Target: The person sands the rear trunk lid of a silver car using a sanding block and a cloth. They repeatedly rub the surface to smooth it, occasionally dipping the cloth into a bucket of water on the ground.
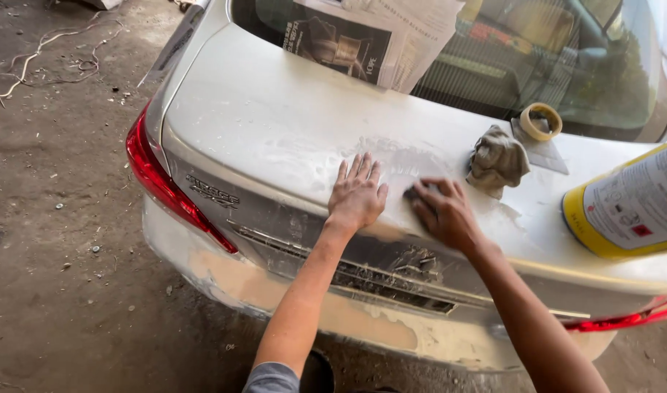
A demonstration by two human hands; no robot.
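Left hand: (357,193) lying flat and released on the trunk lid (275,116), fingers spread, holding nothing; centre of the frame.
Right hand: (443,211) pressing a small dark sanding pad (412,193) against the lid, fingers curled over it; just right of the left hand, the two nearly touching.
Lid surface: looking dull and dusty white across the middle; smeared patch around both hands is reading as wet or freshly rubbed.
Progress, judged: centre of the lid appearing well worked; near edge below the hands showing a tan filler band and dark scuffed strip, seemingly still rough.
Bumper: (224,280) carrying tan and white patches, appearing unfinished.
Rag: (498,160) sitting crumpled on the lid, right of centre.
Tape roll: (541,121) resting above the rag.
Can: (628,207) yellow-rimmed, lying at the right edge.
Newspaper: (377,36) covering the rear window, top centre.
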